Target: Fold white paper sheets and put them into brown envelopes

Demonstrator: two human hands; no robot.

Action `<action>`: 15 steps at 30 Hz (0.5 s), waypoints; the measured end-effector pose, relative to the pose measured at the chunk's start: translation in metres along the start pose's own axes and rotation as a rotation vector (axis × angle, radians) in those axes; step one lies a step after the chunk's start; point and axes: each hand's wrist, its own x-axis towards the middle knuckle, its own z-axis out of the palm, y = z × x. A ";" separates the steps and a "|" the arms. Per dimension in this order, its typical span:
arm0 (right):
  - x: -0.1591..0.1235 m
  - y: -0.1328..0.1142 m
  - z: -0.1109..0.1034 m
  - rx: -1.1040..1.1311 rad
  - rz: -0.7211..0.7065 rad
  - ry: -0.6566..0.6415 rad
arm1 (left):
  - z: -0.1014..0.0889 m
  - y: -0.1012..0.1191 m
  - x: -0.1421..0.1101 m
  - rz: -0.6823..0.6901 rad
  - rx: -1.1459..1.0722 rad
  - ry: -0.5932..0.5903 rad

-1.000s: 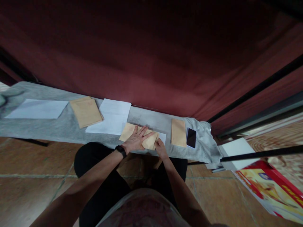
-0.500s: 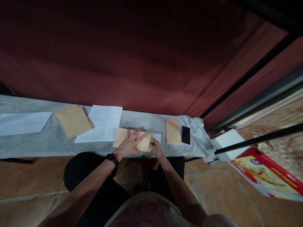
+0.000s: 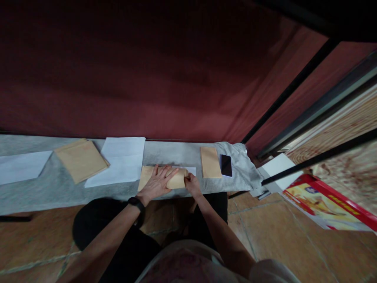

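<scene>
A brown paper envelope (image 3: 176, 182) lies lengthwise near the front edge of the cloth-covered bench. My left hand (image 3: 157, 182) rests flat across its middle, fingers spread, and covers part of it. At the envelope's right end, where the paper stands up slightly in a curve, my right hand (image 3: 192, 184) pinches the edge between closed fingers. A white sheet of paper (image 3: 192, 170) sticks out behind the envelope, to the right. Whether any of it is inside the envelope I cannot tell.
Grey cloth (image 3: 172, 151) covers the narrow bench. Brown envelopes (image 3: 81, 159) and white sheets (image 3: 123, 155) lie on the left, with more white paper (image 3: 23, 167) beyond. Rightward are another brown stack (image 3: 211, 163) and a phone (image 3: 226, 165). A red-yellow box (image 3: 326, 204) stands past the bench end.
The view has turned slightly, so the bench's things sit further left in it. My left hand stays flat on the envelope and my right hand keeps its pinch at the right end.
</scene>
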 end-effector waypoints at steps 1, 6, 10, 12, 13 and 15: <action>-0.001 -0.001 -0.003 -0.012 0.000 0.038 | 0.000 0.001 0.000 -0.009 0.004 0.007; -0.009 -0.011 -0.016 0.074 -0.072 0.090 | 0.004 0.005 -0.002 -0.061 -0.017 0.019; -0.010 -0.016 -0.020 0.155 -0.068 -0.160 | 0.003 0.010 -0.003 -0.045 -0.044 0.051; -0.011 -0.016 -0.024 0.148 -0.055 -0.244 | -0.001 0.014 -0.004 -0.006 -0.043 0.059; -0.011 -0.015 -0.026 0.144 -0.045 -0.280 | -0.003 0.016 -0.004 0.020 -0.039 0.055; -0.014 -0.014 -0.032 0.137 -0.019 -0.307 | -0.008 0.020 -0.006 0.069 -0.030 0.038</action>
